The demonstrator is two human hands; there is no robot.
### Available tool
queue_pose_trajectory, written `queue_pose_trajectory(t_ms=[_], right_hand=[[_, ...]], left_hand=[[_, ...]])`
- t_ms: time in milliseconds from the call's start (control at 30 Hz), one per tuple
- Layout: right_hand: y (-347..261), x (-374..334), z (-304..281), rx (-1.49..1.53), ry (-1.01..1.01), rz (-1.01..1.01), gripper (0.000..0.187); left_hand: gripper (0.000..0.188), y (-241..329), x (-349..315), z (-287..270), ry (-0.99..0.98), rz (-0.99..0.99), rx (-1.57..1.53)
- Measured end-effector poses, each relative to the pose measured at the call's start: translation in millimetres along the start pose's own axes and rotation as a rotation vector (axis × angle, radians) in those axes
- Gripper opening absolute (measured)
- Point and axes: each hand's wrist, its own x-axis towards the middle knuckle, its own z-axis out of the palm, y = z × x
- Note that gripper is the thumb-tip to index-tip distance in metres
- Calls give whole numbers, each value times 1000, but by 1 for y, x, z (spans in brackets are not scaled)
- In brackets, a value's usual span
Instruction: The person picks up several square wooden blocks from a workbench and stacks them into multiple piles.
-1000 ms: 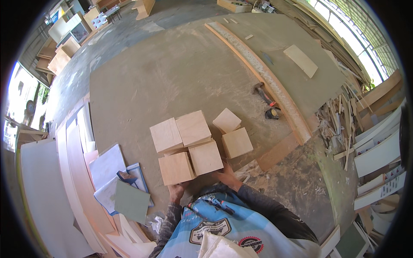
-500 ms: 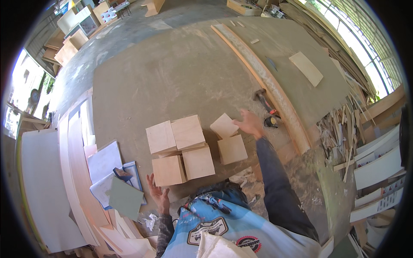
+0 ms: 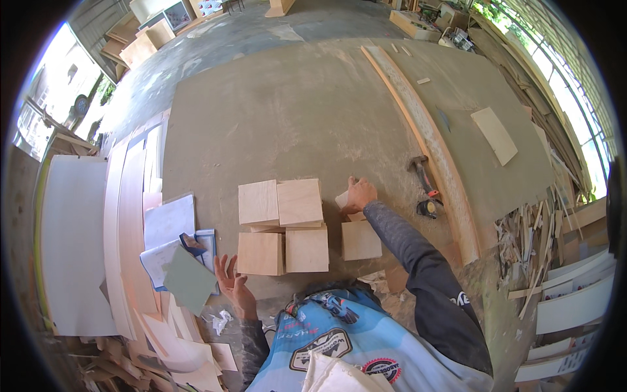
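Four neighbouring piles of square wooden pieces stand before me: the far left pile (image 3: 257, 201), far right pile (image 3: 300, 200), near left pile (image 3: 259, 253) and near right pile (image 3: 307, 249). My left hand (image 3: 236, 291) is open beside the near left pile, fingers spread, palm partly up. To the right of the piles, my right hand (image 3: 360, 195) is closed over a wooden square (image 3: 341, 200), hiding most of it. Its fingertips are partly hidden. Just nearer to me lies another small pile of wooden squares (image 3: 362, 241), close under the right wrist.
A hammer (image 3: 422, 176) and tape measure (image 3: 427, 208) lie by a long wooden strip (image 3: 418, 130) on the right. At left are an open notebook (image 3: 171, 222) and a green-grey board (image 3: 189, 281). Thin offcuts (image 3: 530, 245) heap at far right.
My right hand has moved from beside the wooden square to over it, closing on it. My left hand stays by the near left pile. The whole view has shifted slightly.
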Motion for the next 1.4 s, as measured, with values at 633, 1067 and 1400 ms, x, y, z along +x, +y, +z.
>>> queue_pose_trajectory(t_ms=[633, 1067, 1400], right_hand=[[-92, -217, -100, 528, 263, -39, 111], [-155, -214, -46, 486, 666, 192, 108], [-174, -223, -48, 464, 636, 290, 102]], left_hand=[[121, -17, -7, 19, -290, 264, 372], [120, 17, 7, 15, -452, 420, 467], [65, 22, 13, 24, -560, 760, 802]])
